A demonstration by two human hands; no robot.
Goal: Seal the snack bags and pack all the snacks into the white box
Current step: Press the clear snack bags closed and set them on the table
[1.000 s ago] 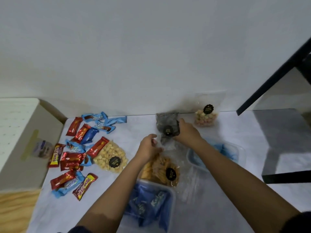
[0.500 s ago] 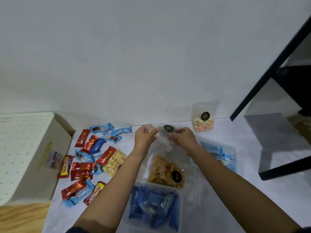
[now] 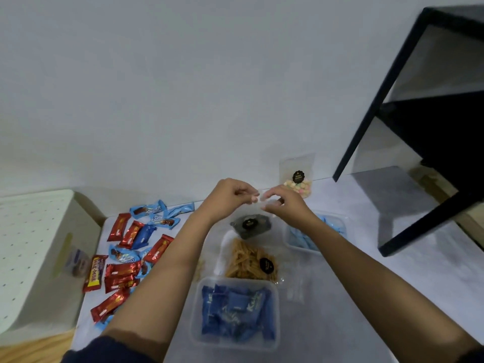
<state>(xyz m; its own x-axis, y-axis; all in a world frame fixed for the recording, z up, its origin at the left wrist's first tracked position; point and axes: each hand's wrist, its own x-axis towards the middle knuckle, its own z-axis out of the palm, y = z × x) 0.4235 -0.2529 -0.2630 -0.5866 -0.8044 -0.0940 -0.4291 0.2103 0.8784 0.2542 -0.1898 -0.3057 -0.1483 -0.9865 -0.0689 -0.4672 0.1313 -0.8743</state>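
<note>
Both hands are raised over the middle of the pale marbled tabletop (image 3: 392, 289) and meet at the top edge of a clear plastic snack bag with dark contents (image 3: 248, 229), which carries a round black sticker. The left hand (image 3: 228, 199) and the right hand (image 3: 286, 206) each pinch that edge, with fingers (image 3: 245, 195) and thumbs pressed together on the thin plastic and the two hands nearly touching. The bag's dark bulk hangs below the hands; I cannot tell whether its bottom rests on the tabletop. Just in front of it lies a clear bag of yellow stick snacks (image 3: 246, 260), also with a black sticker. Nearer the person sits a clear plastic tub of dark blue packets (image 3: 235, 313). Under the right forearm, a second clear tub of light blue packets (image 3: 317, 235) stands to the right. A clear bag of pastel-coloured puffs (image 3: 298, 180) stands upright against the white wall (image 3: 183, 100), just behind the right hand. To the left, red and blue wrapped bars (image 3: 131, 247) lie scattered between the left forearm and the white box with a perforated top (image 3: 26, 231), which sits at the tabletop's left end. A black-framed stand (image 3: 372, 113) rises at the right.
</note>
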